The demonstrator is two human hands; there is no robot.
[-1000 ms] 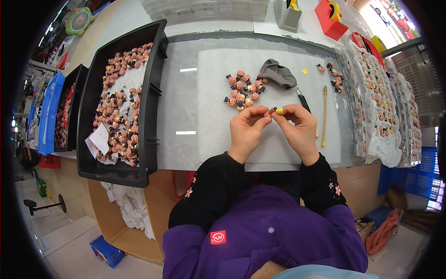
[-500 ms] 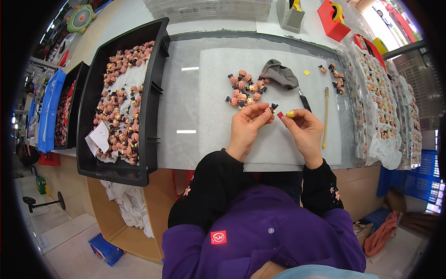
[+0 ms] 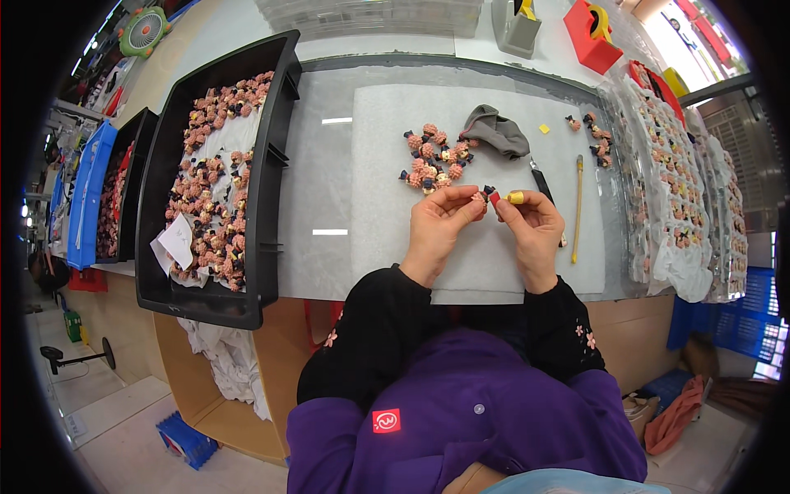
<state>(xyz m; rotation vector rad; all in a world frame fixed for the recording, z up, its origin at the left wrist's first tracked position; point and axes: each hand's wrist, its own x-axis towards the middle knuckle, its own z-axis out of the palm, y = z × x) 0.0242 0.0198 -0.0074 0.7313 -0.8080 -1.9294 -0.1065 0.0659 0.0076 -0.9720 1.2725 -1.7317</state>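
Between the thumb and fingertips of my left hand is a small figurine with pink curls and a dark top. My right hand pinches a small red piece against the figurine's dark part; its material is too small to tell. A yellow finger cover sits on a fingertip of that hand. Just beyond my hands, similar pink and dark figurines lie in a loose cluster on the white mat. A grey cloth lies beside them.
A black-handled knife and a thin yellowish stick lie right of my hands. At left stands a black crate of figurines. Clear trays of figurines line the right side. Tape dispensers, one grey, one red, stand at the back.
My right hand has moved left, bringing the red piece from just beside the figurine up against its dark part. My left hand has stayed nearly in place.
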